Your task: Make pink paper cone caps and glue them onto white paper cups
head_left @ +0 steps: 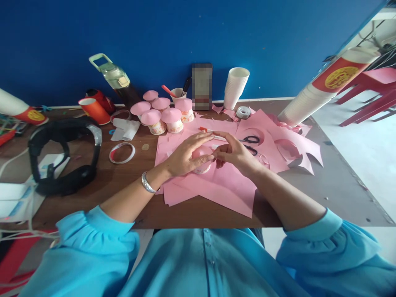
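Near the left end of the surface (pixel 343 198), a black headset strap (pixel 68 181) is lying well apart from the paper, probably leaving our left forearm its own space. Towards the back edge, six pink-capped cups (pixel 172 115) are standing close together, likely grouped to be out of the way. Around the middle, our left hand (pixel 184 154) is arching over another pink-topped cup (pixel 203 168), thumb in front, fingers above. The cup is sitting between our hands, over pink sheets (pixel 229 194). Our right hand (pixel 236 150) is bending its fingers, thumb and index reaching the left hand's tips; we are perhaps ringing the cap to steady it, but cannot tell whether either hand is gripping. Scissors (pixel 254 142) are lying just beyond, handy for the right hand.

For room, brown surface is showing between strap and sheets; the sheets are stopping short of the front edge; and a grey stretch is reaching the front right corner, while a tall cup stack (pixel 309 103) is crowding the back right.
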Motion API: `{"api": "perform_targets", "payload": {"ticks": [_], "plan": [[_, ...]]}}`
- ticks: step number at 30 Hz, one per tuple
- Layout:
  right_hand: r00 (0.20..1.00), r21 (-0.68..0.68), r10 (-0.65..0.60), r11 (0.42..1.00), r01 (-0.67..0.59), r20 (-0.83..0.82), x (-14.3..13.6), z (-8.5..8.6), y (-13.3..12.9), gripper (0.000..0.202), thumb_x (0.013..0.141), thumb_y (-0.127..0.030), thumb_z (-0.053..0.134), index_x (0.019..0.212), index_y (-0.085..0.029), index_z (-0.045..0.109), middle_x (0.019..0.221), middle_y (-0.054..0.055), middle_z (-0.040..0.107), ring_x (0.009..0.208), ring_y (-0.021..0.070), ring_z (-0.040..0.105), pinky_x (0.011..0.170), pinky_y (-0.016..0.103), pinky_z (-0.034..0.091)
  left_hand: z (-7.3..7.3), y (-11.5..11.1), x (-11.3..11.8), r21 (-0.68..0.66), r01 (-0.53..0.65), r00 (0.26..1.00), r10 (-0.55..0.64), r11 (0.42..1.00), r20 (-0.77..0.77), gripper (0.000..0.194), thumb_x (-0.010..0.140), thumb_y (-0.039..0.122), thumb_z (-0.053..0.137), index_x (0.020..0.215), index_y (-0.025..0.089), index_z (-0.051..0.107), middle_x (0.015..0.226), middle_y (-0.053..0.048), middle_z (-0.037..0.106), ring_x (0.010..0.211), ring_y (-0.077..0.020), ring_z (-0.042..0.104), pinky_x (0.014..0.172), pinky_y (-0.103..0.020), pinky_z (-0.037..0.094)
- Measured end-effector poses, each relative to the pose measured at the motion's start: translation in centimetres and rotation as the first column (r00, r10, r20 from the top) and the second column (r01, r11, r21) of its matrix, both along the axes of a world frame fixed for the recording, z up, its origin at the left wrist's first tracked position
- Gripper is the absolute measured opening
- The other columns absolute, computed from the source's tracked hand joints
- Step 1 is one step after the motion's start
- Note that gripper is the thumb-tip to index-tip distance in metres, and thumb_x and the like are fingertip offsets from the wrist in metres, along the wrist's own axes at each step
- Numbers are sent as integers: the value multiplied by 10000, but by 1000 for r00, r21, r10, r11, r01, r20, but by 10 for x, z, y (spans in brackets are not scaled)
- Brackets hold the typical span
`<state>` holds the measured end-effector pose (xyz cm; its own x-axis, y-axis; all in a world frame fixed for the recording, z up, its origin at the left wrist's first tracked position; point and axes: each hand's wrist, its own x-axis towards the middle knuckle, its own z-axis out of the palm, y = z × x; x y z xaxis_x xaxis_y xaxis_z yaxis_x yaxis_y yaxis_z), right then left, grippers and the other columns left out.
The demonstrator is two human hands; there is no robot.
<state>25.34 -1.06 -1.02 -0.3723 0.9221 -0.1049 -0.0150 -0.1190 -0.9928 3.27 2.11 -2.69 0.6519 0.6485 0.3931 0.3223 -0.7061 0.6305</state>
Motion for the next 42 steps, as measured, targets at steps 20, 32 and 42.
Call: {"api": "perform_targets", "payload": {"ticks": [20,32,42], "plan": [[999,-57,34,998,-36,-40,-9,-8,-10,1101,772,-287,869,1643,-249,198,653,-74,673,540,178,683,595,367,613,-11,-2,-2,189,25,999,-30,982,28,607,993,463,626,1525,214,473,1567,-190,520,1522,-320,424,1240,-592,384],[995,-91,-39,995,31,-90,-15,-8,-15,1134,725,-268,856,1642,-185,195,630,-92,661,564,173,684,621,350,590,-8,-5,-2,138,28,999,-30,990,12,592,999,519,588,1517,252,490,1586,-167,505,1542,-318,394,1262,-613,337],[988,-65,-33,998,23,-148,-17,-11,-15,1134,732,-228,836,1649,-186,170,618,-109,625,577,165,669,682,375,617,-8,-4,-2,109,28,1000,-29,994,10,620,973,540,623,1510,253,507,1594,-170,497,1548,-324,387,1258,-599,351]]}}
